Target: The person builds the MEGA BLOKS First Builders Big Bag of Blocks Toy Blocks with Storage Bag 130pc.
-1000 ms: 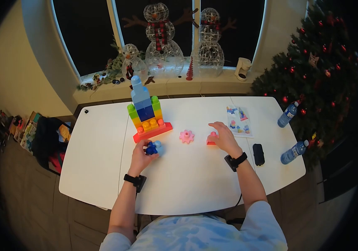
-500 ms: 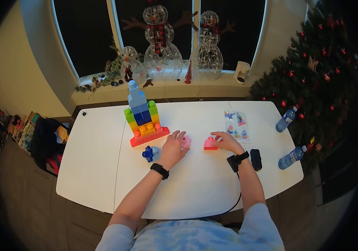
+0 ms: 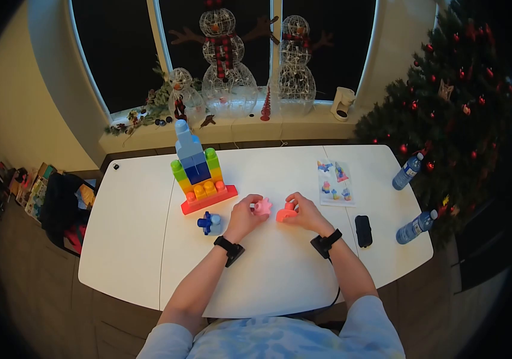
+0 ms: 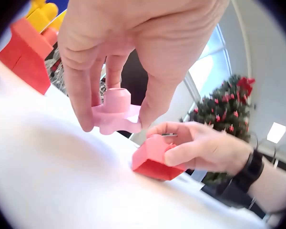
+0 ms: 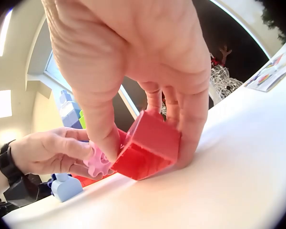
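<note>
My left hand (image 3: 245, 219) pinches a pink toy gear (image 4: 117, 112) by its rim, the round stub pointing up in the left wrist view. Facing it, my right hand (image 3: 310, 216) grips a red building block (image 5: 155, 138) between thumb and fingers. The block is tilted, and its hollow underside shows in the right wrist view. A small gap separates gear and block in the head view. Left of my left hand, a dark blue gear (image 3: 204, 223) sits against a light blue block (image 3: 216, 222). Behind them stands a colourful block tower (image 3: 198, 172) on a long red base (image 3: 209, 200).
On the right of the white table (image 3: 124, 251) lie a picture sheet (image 3: 336, 184) and a black case (image 3: 363, 231). Two water bottles (image 3: 409, 171) stand near the right edge. A decorated tree (image 3: 447, 119) rises beyond that side.
My left hand has left the blue pieces, moved right and picked up the pink gear. My right hand has taken hold of the red block, tilted it and brought it left towards the gear.
</note>
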`<state>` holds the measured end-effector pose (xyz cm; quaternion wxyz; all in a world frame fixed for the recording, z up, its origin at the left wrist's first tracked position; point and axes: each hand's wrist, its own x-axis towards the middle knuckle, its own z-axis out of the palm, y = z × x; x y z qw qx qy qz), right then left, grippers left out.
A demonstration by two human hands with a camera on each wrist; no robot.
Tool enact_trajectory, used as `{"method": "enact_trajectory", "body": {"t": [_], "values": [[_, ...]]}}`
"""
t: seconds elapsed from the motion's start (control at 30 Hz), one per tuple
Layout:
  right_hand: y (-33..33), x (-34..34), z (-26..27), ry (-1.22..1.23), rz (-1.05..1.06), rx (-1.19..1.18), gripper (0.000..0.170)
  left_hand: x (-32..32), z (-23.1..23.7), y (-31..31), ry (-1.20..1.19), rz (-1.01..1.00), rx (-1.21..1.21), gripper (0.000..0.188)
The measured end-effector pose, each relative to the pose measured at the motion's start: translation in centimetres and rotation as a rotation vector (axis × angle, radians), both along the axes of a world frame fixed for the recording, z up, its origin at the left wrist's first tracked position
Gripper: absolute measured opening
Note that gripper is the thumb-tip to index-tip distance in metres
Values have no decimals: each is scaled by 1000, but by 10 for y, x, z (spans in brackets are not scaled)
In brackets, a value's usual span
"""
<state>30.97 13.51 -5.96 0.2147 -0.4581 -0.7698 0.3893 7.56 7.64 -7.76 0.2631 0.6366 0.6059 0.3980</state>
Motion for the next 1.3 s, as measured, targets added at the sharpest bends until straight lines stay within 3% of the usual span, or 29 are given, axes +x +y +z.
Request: {"method": "enact_trajectory", "body": {"t": [0.03,0.07,0.13,0.33,0.43,0.5,0.6,0.73,0.8,0.9,1.03,1.3], "values": [[-3,-5,0,2,-1,-3,53,0,3,-4,-227,-43,-40,54],[-6,-9,-1,23,3,69,54,1,6,-9,-225,-43,-43,54],[-13,-20,3,45,6,140,55,4,16,-21,-492,-154,-119,56],[-49,-46,30,127,-32,227,64,-1,35,-48,-786,-139,-167,59],[-59,-47,32,161,19,246,75,-8,41,-60,-811,-130,-167,60],[-67,-46,39,300,114,39,77,-17,38,-66,-843,-137,-180,61],[-74,-45,60,321,155,-58,78,-24,43,-75,-923,-163,-200,63],[-77,-50,65,291,166,-32,79,-23,53,-90,-1018,-196,-195,65],[-80,-56,59,468,190,24,78,-25,55,-96,-1012,-191,-161,64],[-92,-62,75,539,181,-43,78,-28,55,-101,-1053,-191,-103,64],[-94,-66,78,551,166,36,79,-31,65,-109,-1180,-192,-41,68],[-101,-66,93,414,210,109,82,-39,69,-118,-981,-227,-19,68]]}}
